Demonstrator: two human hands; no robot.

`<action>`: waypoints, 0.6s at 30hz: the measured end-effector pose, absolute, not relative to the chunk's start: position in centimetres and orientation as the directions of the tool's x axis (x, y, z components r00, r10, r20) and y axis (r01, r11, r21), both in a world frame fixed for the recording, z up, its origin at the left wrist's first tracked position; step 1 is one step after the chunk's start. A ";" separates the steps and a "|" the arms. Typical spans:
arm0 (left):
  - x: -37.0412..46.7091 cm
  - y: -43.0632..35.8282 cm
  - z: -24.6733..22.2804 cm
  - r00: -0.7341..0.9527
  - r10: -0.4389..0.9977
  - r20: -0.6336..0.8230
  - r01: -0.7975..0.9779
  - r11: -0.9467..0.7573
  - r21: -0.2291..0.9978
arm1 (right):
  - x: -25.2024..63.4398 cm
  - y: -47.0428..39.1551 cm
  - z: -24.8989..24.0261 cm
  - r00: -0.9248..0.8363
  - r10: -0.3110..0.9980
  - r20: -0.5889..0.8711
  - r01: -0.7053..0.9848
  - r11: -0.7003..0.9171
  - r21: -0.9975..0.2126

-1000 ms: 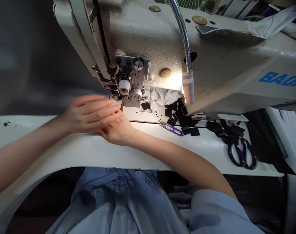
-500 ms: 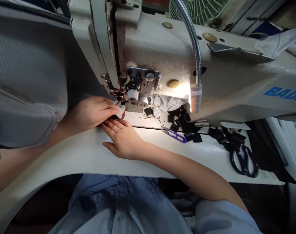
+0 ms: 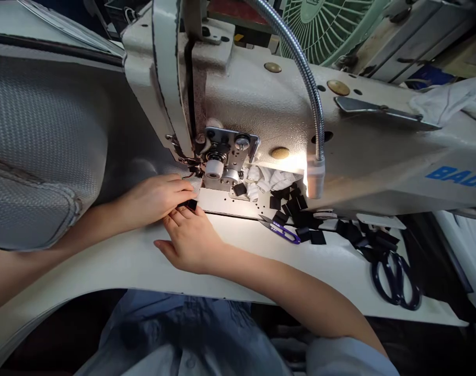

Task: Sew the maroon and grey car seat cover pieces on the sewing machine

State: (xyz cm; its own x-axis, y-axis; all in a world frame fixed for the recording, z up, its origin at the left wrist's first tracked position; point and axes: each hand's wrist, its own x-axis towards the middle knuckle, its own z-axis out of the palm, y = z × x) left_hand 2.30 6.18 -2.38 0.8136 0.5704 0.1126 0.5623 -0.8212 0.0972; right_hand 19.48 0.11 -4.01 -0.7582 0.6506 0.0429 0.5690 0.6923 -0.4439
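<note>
Close by the machine's (image 3: 257,104) needle end, your left hand (image 3: 159,197) lies on the grey fabric (image 3: 45,104), which spreads off to the left. Your right hand's (image 3: 194,240) fingertips meet the black patch (image 3: 192,204) between your hands, thumb spread away. I cannot tell whether either hand pinches anything. Snips (image 3: 276,226) and black pieces (image 3: 297,204) lie to the right.

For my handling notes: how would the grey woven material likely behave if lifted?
The grey woven material likely bends without going limp, as it holds a broad curve. Its stitched band probably stiffens it locally, since layers appear joined there.
</note>
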 end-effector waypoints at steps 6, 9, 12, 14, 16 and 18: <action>3.1 7.9 -1.8 0.829 0.546 0.123 0.551 -0.834 -0.018 | 19.7 1.6 -3.7 -0.746 0.665 0.027 0.579 0.668 -0.468; 3.5 8.4 -1.5 0.826 0.552 0.110 0.559 -0.828 -0.043 | 19.7 2.1 -3.8 -0.739 0.672 0.042 0.587 0.674 -0.449; 3.4 8.0 -1.4 0.796 0.590 0.134 0.597 -0.802 -0.019 | 19.4 1.9 -4.5 -0.717 0.692 0.083 0.613 0.683 -0.397; 3.0 7.6 -1.4 0.780 0.606 0.158 0.609 -0.792 0.035 | 19.2 1.5 -4.9 -0.704 0.699 0.121 0.623 0.691 -0.367; 2.7 7.4 -1.5 0.774 0.609 0.177 0.603 -0.793 0.089 | 19.0 1.2 -5.2 -0.698 0.703 0.138 0.626 0.692 -0.360; 2.5 7.5 -1.6 0.773 0.607 0.184 0.598 -0.794 0.106 | 18.9 1.0 -5.3 -0.692 0.708 0.139 0.631 0.687 -0.361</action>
State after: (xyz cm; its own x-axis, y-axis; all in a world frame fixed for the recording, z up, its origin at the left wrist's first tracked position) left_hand 2.50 7.48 -1.60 0.7734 0.6067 0.1839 0.5980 -0.7945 0.1061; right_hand 18.88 1.00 -5.28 -0.6921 0.7082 0.1395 0.6305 0.6873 -0.3607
